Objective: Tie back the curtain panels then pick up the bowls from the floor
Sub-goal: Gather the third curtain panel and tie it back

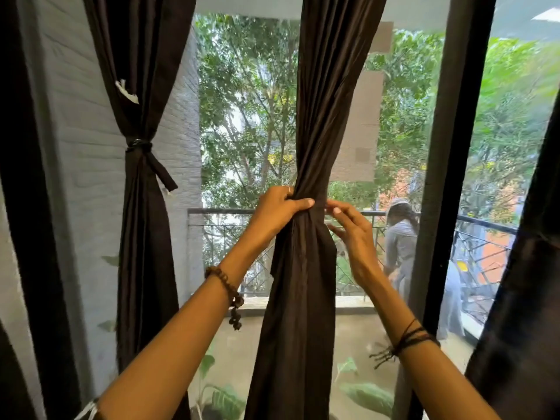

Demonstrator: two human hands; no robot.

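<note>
The left hand (280,207) is clenched round the middle curtain panel (306,268), with the thumb laid across the front of the gathered cloth and the fingers wrapped behind. The right hand (348,228) is held just beside the same bunch, fingers spread and loosely extended, fingertips at or near the cloth; nothing is seen to be grasped by it. Both forearms are raised from below toward the gather, which lies in front of the window, level with the balcony railing (218,211).

The cloth is judged soft, light and pliable, and liable to slip out of its folds if released. The gathered waist is judged the proper place to hold it.

A tie is not made out on this panel. The left panel (142,207) is already bound by a tie (142,146). No bowls are in view.
</note>
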